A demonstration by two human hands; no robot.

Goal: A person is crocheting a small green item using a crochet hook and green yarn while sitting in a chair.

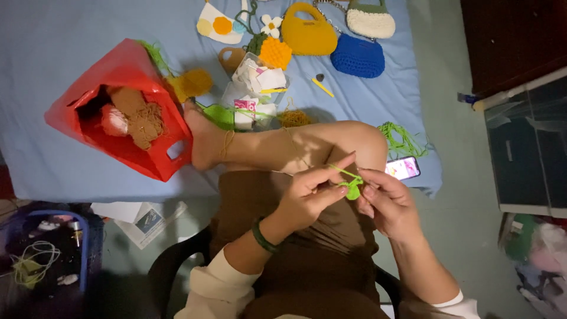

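Observation:
A small green crochet piece [353,189] sits between both hands, above my lap. My left hand [310,192] pinches it with thumb and fingers, and a strand of green yarn [341,171] runs over the raised index finger. My right hand [387,201] grips the piece from the right side; any hook in it is hidden by the fingers. My bare leg [283,147] rests on the blue bed sheet [53,35] in front of me.
A red bag [127,71] holding yarn balls lies open at the left. Crocheted bags in yellow [308,32], blue [357,56] and white [370,20] lie at the top. A phone [403,168], loose green yarn [401,139] and a clear packet [254,94] are near my knee.

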